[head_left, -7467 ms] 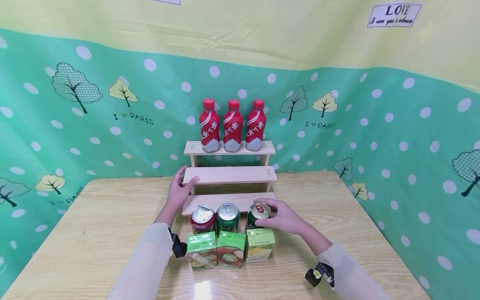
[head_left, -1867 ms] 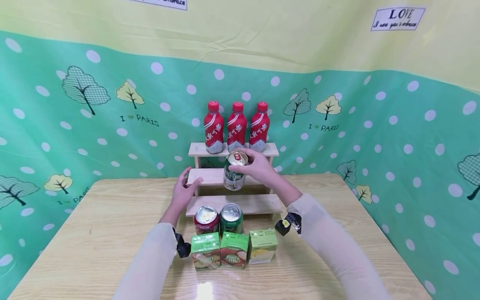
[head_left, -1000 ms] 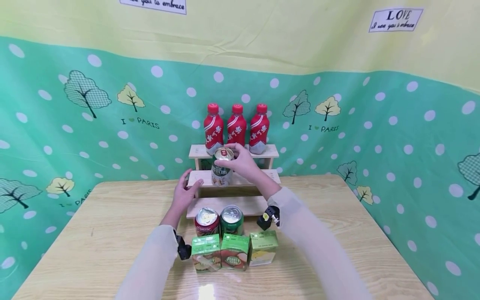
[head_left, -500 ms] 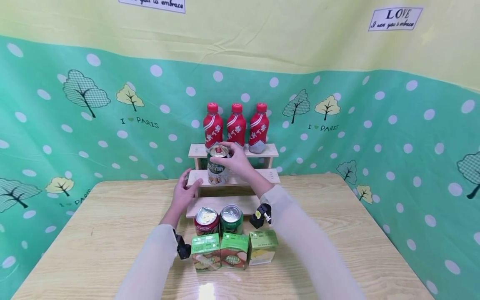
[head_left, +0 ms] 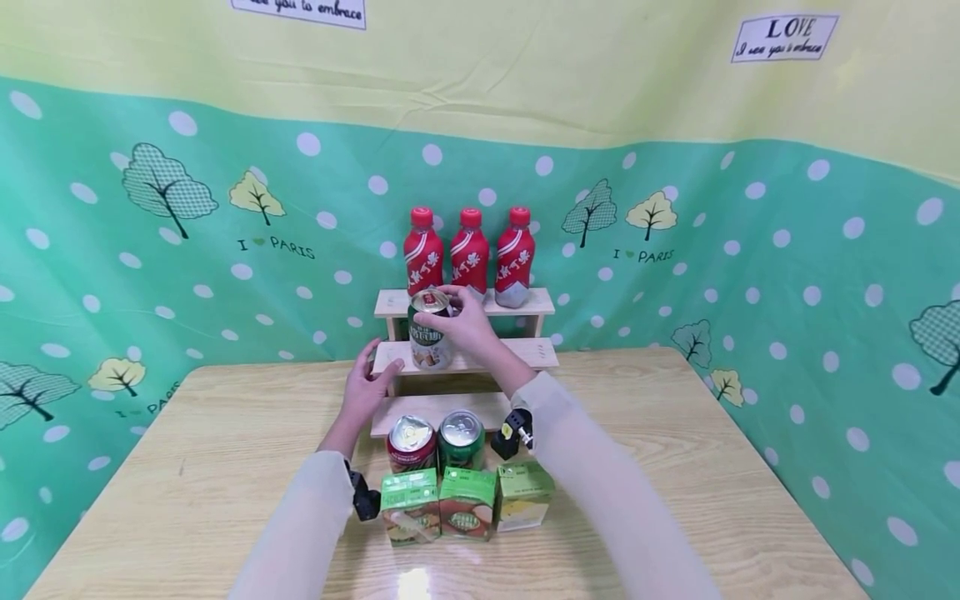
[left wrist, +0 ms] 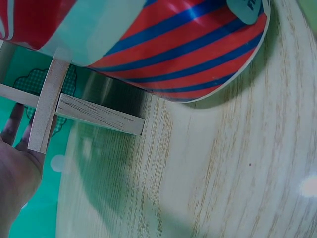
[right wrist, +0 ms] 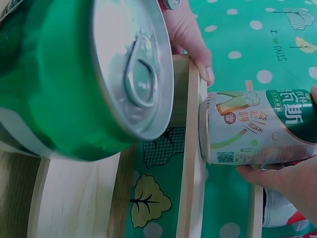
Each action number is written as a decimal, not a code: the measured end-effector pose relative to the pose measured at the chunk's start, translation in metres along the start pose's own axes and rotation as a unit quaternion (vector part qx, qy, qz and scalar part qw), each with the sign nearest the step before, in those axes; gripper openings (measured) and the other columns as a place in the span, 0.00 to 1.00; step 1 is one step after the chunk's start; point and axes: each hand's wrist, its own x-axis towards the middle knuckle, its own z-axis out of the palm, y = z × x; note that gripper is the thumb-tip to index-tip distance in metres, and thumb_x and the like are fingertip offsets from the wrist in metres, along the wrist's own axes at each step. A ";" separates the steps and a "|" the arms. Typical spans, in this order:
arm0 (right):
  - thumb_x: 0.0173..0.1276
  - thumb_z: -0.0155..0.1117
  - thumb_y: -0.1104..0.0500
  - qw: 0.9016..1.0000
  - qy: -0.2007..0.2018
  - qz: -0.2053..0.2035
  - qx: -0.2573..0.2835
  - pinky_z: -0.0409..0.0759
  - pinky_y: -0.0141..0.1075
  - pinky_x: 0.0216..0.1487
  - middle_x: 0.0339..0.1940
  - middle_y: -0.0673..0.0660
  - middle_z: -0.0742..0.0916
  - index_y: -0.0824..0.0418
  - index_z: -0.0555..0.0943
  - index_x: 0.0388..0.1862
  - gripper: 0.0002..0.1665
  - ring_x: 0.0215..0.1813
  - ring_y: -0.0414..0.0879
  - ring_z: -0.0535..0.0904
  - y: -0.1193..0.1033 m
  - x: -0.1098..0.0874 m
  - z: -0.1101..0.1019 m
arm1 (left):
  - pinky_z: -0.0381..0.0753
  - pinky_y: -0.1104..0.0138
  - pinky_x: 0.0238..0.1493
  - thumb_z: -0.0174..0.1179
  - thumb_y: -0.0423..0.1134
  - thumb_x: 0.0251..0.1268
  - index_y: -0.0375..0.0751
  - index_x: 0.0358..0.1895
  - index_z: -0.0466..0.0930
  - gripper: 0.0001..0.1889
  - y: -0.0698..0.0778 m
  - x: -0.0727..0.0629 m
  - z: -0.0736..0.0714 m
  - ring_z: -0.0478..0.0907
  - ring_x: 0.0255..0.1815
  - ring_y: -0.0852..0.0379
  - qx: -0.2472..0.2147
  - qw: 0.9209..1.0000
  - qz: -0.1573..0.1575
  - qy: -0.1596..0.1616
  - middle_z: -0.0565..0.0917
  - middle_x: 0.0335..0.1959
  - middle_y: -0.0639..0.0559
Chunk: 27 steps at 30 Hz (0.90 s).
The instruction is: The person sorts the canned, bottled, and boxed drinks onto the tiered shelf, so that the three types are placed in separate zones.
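Observation:
My right hand point(head_left: 471, 325) grips a dark green and white drink can point(head_left: 430, 348), thumb and fingers around its upper part. The can stands upright at the left part of the middle step of a three-step wooden display rack point(head_left: 517, 350); its base is right at the board in the right wrist view. My left hand point(head_left: 363, 387) holds the left end of that middle step, thumb on top, other fingers behind. In front of the rack stand a dark red can point(head_left: 412, 442) and a green can point(head_left: 461, 437), seen close in the right wrist view.
Three red bottles point(head_left: 469, 254) stand on the top step, partly behind the held can and right hand. Three small drink cartons point(head_left: 467, 504) form a row in front of the cans on the wooden table point(head_left: 247, 467). A green and yellow cloth point(head_left: 315, 200) hangs behind.
My right hand has carried the dark green and white can from beside the green can up and left to the middle step. My left hand keeps its hold on the rack.

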 end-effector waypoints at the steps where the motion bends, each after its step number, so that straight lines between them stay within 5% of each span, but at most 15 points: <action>1: 0.53 0.73 0.45 1.000 0.000 -0.001 0.002 0.71 0.46 0.65 0.64 0.55 0.73 0.50 0.67 0.63 0.40 0.66 0.50 0.68 0.000 0.000 0.000 | 0.72 0.53 0.62 0.61 0.57 0.57 0.59 0.73 0.49 0.43 0.000 0.000 0.000 0.70 0.61 0.42 0.000 1.000 0.001 0.001 0.65 0.68 0.37; 27: 0.52 0.73 0.43 1.000 0.002 -0.009 0.005 0.71 0.46 0.65 0.64 0.54 0.74 0.46 0.68 0.64 0.41 0.66 0.50 0.69 0.004 0.000 0.000 | 0.72 0.53 0.62 0.62 0.55 0.58 0.57 0.73 0.51 0.41 -0.003 0.002 0.001 0.71 0.60 0.42 -0.007 1.000 0.010 0.009 0.66 0.67 0.36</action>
